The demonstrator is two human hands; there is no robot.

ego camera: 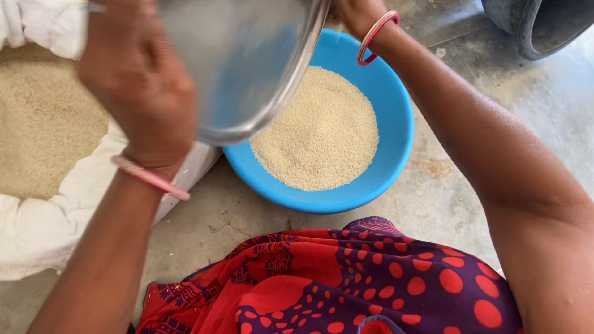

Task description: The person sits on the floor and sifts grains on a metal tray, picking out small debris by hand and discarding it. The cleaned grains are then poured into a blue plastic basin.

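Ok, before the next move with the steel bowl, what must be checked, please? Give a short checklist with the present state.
1. Left hand grips steel bowl: ok.
2. Right hand on the far rim: cannot tell, mostly out of view.
3. Steel bowl tilted over blue basin: ok.
4. Grain heaped inside the basin, none on floor: ok.
5. Steel bowl emptied: cannot tell.
6. White sack open beside basin: ok.

We saw a bright blue basin (396,117) holding pale beige grain (318,133), a shiny silver steel bowl (247,55), a white sack (37,229), pink bangles (151,178), grey concrete floor (451,198), and red cloth (346,284) with purple patches and red dots.
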